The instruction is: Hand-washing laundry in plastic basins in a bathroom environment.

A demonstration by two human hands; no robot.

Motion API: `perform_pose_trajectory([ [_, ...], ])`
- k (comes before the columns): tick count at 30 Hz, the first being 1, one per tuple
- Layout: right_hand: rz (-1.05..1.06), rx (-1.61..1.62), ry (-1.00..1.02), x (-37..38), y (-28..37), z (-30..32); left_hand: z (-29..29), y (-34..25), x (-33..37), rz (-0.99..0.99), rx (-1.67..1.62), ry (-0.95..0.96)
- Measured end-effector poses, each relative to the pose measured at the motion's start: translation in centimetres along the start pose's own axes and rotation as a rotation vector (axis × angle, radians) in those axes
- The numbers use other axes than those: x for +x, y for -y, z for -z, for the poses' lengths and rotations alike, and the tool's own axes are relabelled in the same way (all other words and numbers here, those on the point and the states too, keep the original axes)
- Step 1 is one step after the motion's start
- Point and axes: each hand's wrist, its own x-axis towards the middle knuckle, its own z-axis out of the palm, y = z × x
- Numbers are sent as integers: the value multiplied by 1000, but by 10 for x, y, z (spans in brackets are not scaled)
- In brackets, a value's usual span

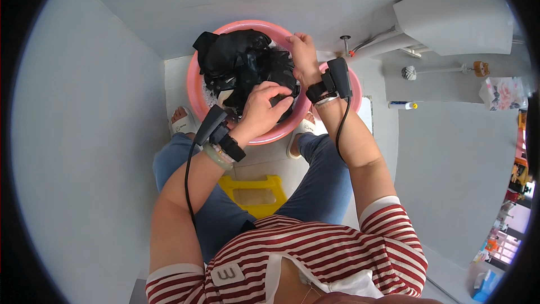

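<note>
A heap of wet black clothing (230,53) lies in a large pink basin (194,87), with white suds along its edges. My left hand (263,107) rests on the near right part of the heap, its fingers and thumb curved around some of the black cloth. At the basin's right rim is my right hand (305,56), fingers curled in beside the cloth. What those fingers hold, if anything, is hidden. A pale patch, perhaps a label or lining, shows among the black folds close to my left hand.
A smaller pink basin (355,87) stands to the right, partly under my right wrist. A yellow stool (256,209) is between my legs. Grey walls close in on the left and ahead. At right are a tube (403,105), a toilet brush (409,72) and a tissue pack (502,93).
</note>
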Motion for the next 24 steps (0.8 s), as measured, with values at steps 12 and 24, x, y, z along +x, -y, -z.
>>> perform_pose_trajectory([
  [12,-10,-105,1,-14,29,-45,-4,-11,-4,59,-704,0],
  [24,393,-504,58,-54,60,-60,19,-34,-16,21,-694,174],
])
